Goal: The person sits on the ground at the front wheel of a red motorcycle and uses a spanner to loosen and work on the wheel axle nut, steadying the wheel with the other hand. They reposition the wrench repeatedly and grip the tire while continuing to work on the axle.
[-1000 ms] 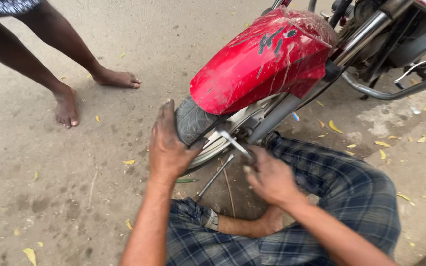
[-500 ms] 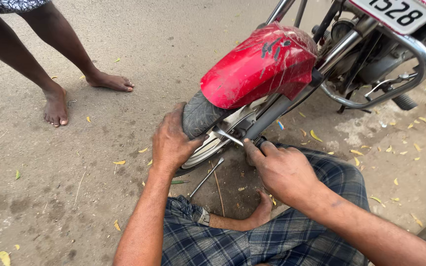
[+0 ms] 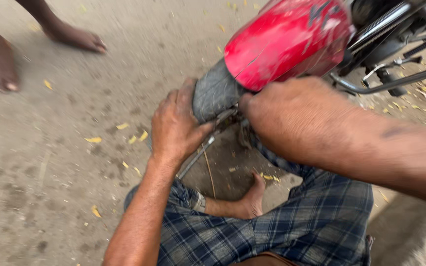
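Note:
A motorcycle's rear wheel sits before me under a red mudguard (image 3: 287,42). My left hand (image 3: 176,125) presses against the black tyre (image 3: 214,93), with the thumb hooked at its lower edge. My right hand (image 3: 284,116) is closed at the wheel's rim just below the mudguard; what it grips is hidden behind the hand. A thin metal rod (image 3: 195,157) slants down from the wheel toward the ground beneath my left hand. My legs in a blue checked cloth (image 3: 282,226) are folded under the wheel, one bare foot (image 3: 252,199) tucked in.
Another person's bare feet (image 3: 75,37) stand on the dusty concrete at the upper left. The motorcycle's chrome frame bars and footrest (image 3: 395,69) reach out at the upper right. Yellow leaf bits lie scattered on the ground.
The view has closed in on the wheel. My left hand stays on the tyre, and my right hand has risen from the spokes to the rim under the mudguard, hiding the metal tool.

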